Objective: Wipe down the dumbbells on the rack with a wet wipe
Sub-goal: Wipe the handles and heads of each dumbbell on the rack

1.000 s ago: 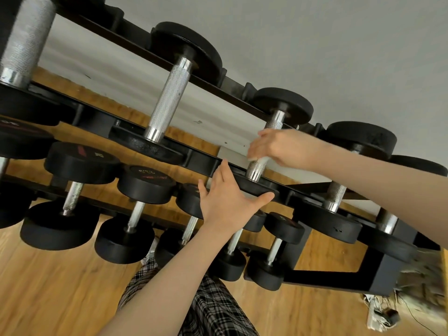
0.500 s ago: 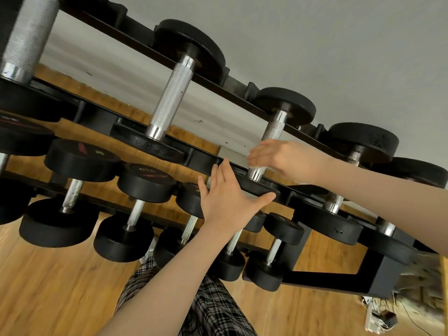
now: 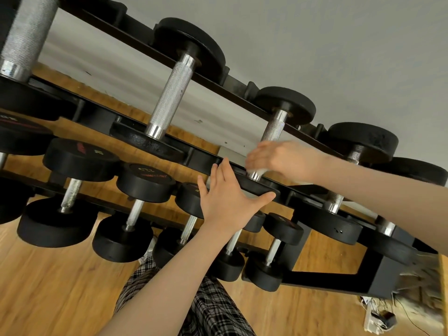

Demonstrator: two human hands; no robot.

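Observation:
A black two-tier rack (image 3: 322, 278) holds several black dumbbells with knurled steel handles. My right hand (image 3: 281, 157) is wrapped around the lower part of one top-row dumbbell's handle (image 3: 275, 128), with a white wet wipe (image 3: 263, 171) pressed between palm and steel. My left hand (image 3: 228, 202) lies flat with fingers spread against the near weight head (image 3: 260, 186) of the same dumbbell. A larger dumbbell (image 3: 173, 98) sits to its left on the top row.
Smaller dumbbells (image 3: 145, 181) fill the lower tier. Wooden floor (image 3: 48, 287) lies below, a grey wall (image 3: 339, 44) behind. My plaid trousers (image 3: 211, 309) show at the bottom. A power strip with cables (image 3: 378, 316) lies at the lower right.
My right hand has slid down the handle toward the near weight head, wipe in its grip. My left hand has stayed braced on the head.

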